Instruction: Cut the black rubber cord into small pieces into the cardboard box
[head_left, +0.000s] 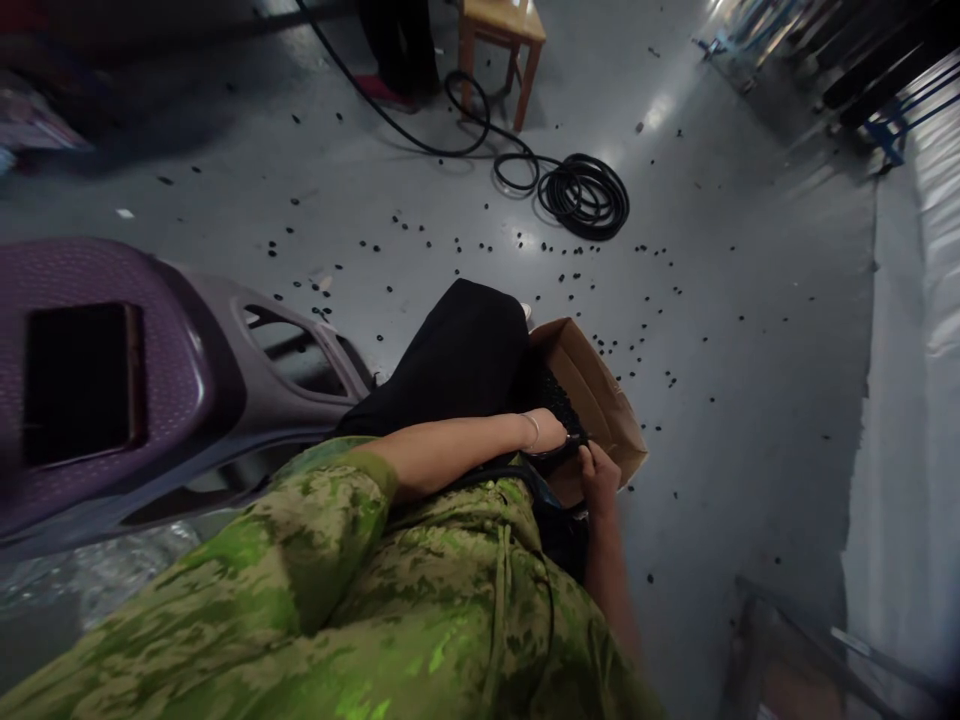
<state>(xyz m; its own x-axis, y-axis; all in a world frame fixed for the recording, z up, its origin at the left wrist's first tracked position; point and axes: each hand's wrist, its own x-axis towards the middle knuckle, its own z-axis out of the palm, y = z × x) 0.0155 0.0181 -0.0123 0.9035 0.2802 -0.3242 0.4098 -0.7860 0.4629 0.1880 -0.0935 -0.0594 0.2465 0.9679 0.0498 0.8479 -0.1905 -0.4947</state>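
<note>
No brand, label or writing can be read anywhere in the head view. One brown cardboard box (600, 395) rests tilted on the person's lap against a black-trousered knee (465, 355), its open side turned toward the body and holding a dark heap of small black parts (556, 398). The left hand (551, 432), with one thin bangle (532, 430) at the wrist, reaches across the body into the box mouth; its fingers are hidden among the dark parts, so whether they are spread or curled cannot be told. The right hand (600, 475) sits just below it at the box's lower edge, fingers curled together against what looks like a dark ring-shaped piece between the two hands, though blur leaves the grip uncertain. A green camouflage sleeve (315, 560) fills the lower foreground. To the left stands one purple plastic chair (150, 370). The grey floor (750, 300) is scattered with many small black pieces, too many to count. Farther off lie one coiled black hose (581, 195), one wooden stool (502, 40), and another person's dark legs (397, 50).
</note>
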